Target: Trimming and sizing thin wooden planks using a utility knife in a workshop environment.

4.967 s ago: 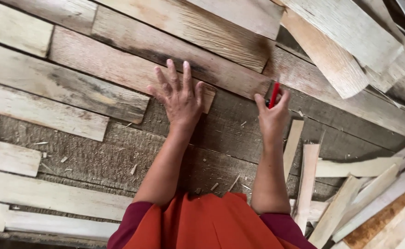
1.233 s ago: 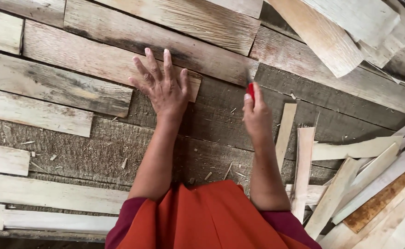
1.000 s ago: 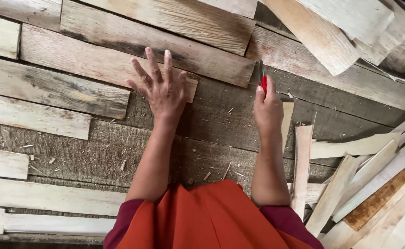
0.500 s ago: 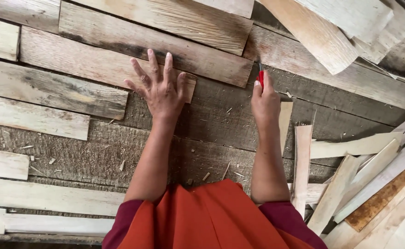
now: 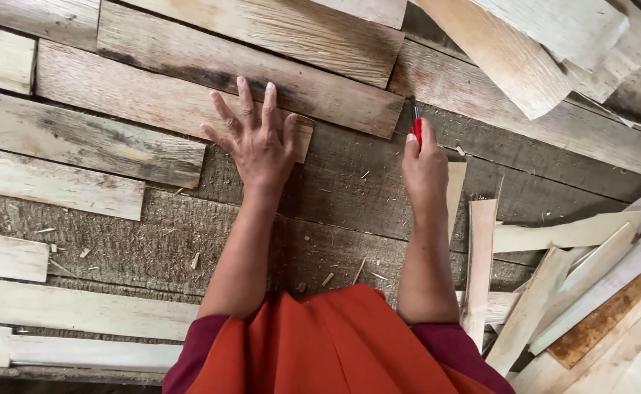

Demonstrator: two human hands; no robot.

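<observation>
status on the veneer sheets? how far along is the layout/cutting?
Done: several wood sheets lie flat in overlapping rows at left. In hand: the left hand presses flat on one sheet's end; the right hand has a red-handled cutter in its grip, at a sheet edge. Left: loose strips piled at right; dark base board bare in the middle.

There are no packages, labels, signs or screens to see here.
</observation>
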